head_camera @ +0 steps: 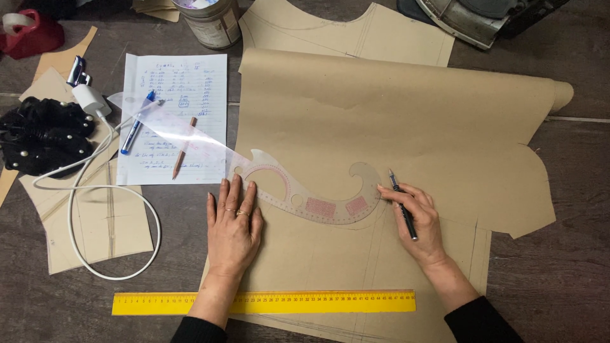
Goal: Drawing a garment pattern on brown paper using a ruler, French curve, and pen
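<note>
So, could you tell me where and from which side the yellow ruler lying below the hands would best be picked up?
Probably at the right end of the yellow ruler, coming from the near edge. It lies flat on the brown paper, and the left hand's forearm crosses it left of centre, so the right stretch is free. Being thin and flat, it likely needs a fingertip under one long edge to tip it up.

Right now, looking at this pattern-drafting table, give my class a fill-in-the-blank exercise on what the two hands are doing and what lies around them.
1. The left hand lies flat, pressing down the clear ____ ruler on the brown paper.
2. The right hand holds a ____ at the ruler's curled end.
3. The straight ruler lying nearest the camera, across the left forearm, is ____ in colour.
4. A blue pen and a pencil lie on a sheet of ____ notes.

Missing words: curved; pen; yellow; handwritten
</note>
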